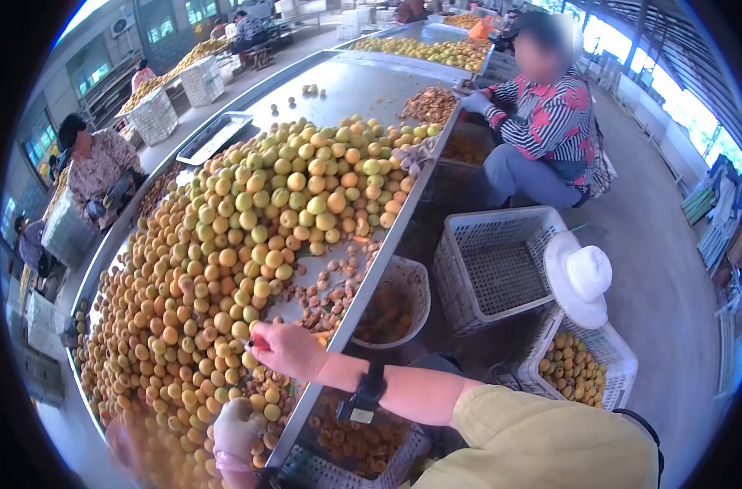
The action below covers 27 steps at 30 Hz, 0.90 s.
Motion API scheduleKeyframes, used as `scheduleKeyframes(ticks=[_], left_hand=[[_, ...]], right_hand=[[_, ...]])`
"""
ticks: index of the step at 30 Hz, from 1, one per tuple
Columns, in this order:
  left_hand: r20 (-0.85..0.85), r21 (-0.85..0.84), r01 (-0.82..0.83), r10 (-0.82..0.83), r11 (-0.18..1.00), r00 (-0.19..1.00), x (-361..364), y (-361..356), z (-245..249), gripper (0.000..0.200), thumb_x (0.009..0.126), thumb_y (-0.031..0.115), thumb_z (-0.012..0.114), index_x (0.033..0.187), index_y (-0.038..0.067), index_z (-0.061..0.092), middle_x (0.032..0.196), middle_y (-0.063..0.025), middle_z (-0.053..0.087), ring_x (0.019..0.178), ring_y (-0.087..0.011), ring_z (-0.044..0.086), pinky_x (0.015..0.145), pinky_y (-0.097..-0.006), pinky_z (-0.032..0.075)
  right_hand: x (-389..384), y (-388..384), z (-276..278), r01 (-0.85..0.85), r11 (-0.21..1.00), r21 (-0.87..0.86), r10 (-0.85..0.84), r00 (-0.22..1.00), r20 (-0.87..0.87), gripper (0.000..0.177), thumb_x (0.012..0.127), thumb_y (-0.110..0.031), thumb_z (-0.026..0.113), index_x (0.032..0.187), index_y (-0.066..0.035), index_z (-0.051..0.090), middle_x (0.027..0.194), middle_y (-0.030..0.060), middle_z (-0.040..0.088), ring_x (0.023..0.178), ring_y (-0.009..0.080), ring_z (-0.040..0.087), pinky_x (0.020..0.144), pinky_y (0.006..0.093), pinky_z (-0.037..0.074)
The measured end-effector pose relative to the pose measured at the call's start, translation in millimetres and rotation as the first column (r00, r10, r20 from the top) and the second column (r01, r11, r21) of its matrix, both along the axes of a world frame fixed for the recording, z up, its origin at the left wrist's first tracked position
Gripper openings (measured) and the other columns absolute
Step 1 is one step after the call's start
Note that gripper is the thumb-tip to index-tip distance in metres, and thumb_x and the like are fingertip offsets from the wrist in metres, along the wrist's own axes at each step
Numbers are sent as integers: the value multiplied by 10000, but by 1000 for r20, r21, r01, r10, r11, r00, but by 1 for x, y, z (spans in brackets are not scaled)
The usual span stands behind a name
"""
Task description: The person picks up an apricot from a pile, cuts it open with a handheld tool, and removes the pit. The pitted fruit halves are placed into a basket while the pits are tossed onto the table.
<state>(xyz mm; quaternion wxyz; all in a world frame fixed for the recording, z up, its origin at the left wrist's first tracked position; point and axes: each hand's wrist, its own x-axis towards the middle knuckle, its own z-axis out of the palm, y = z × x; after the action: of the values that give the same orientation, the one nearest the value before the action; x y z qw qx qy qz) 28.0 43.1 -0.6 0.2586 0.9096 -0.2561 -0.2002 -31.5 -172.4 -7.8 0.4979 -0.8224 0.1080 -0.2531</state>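
My bare right hand (291, 352) is closed around a small red tool with a dark tip (259, 342), mostly hidden in my fingers. It is above the near edge of a big heap of yellow-orange apricots (216, 261) on a metal table. A device is strapped to that wrist. My left hand (236, 432), in a pale glove, is lower down among the apricots. Its fingers are curled, and what they hold is hidden. Brown pits (326, 297) and orange scraps lie on the tabletop beyond my right hand.
Below the table's metal rim (363, 285) stand a white tub (424, 297) and a crate of orange halves (387, 469). To the right are a grey crate (469, 297), a white hat (587, 277) and a crate of apricots (623, 367). A gloved co-worker (542, 122) sits at the far right side.
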Motion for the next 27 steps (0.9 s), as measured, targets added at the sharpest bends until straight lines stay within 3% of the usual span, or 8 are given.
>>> scheduleKeyframes(ticks=[8,11,14,15,17,19,21,27], left_hand=[[-62,-10,41,-42,999,997,4,7,-7,380,713,172,739,1037,2,636,908,-104,680,843,-188,651,773,-300,513],[-115,52,7,-1,999,993,-11,-11,26,395,716,178,744,1050,-1,633,913,-105,682,843,-184,651,773,-303,516],[-131,49,-1,7,999,991,-3,-6,16,412,715,182,745,1065,-1,627,926,-107,685,865,-184,655,783,-303,518],[-153,27,-11,15,1000,988,-1,-4,14,421,715,185,743,1073,-1,624,928,-108,686,874,-185,656,787,-302,518],[-141,42,-12,18,999,990,-3,-6,14,425,705,195,732,1073,12,623,932,-115,676,862,-222,653,772,-324,516],[-134,62,-21,30,998,991,-6,-6,13,430,694,205,720,1072,24,621,935,-122,666,850,-259,649,757,-345,515],[107,105,118,-129,987,986,-6,-3,-1,490,687,217,719,1135,59,600,960,-129,670,894,-284,653,791,-360,519],[93,-27,128,-125,991,988,-3,-3,-15,578,670,148,737,1216,54,572,902,-112,651,800,-213,643,735,-301,521]], right_hand=[[7,7,-7,-3,998,67,-1,998,56,186,830,-172,639,935,-50,546,718,123,607,667,317,621,620,405,488],[14,2,-16,80,960,270,-118,985,127,197,871,-181,622,977,-43,530,715,80,588,588,232,589,576,356,482],[10,-18,-7,-51,494,868,46,998,32,162,939,-197,548,1008,-57,504,704,-2,533,541,91,513,453,242,440],[11,-22,-11,-54,495,867,52,998,33,162,939,-197,548,1008,-57,504,704,-2,533,541,91,513,453,242,440],[15,-28,-25,-14,121,993,35,999,10,138,963,-210,497,1006,-79,497,690,0,518,543,102,518,425,259,452],[9,-30,-17,30,44,999,-5,1000,-29,166,982,-243,457,1003,-86,507,685,-2,523,563,113,533,437,274,473],[8,-29,-17,20,38,999,4,1000,-20,170,985,-244,454,1009,-87,512,682,-2,526,568,117,539,444,277,472],[12,-19,-26,5,217,976,25,1000,-10,264,948,-373,529,908,-112,539,591,-4,525,437,107,509,338,259,377]])
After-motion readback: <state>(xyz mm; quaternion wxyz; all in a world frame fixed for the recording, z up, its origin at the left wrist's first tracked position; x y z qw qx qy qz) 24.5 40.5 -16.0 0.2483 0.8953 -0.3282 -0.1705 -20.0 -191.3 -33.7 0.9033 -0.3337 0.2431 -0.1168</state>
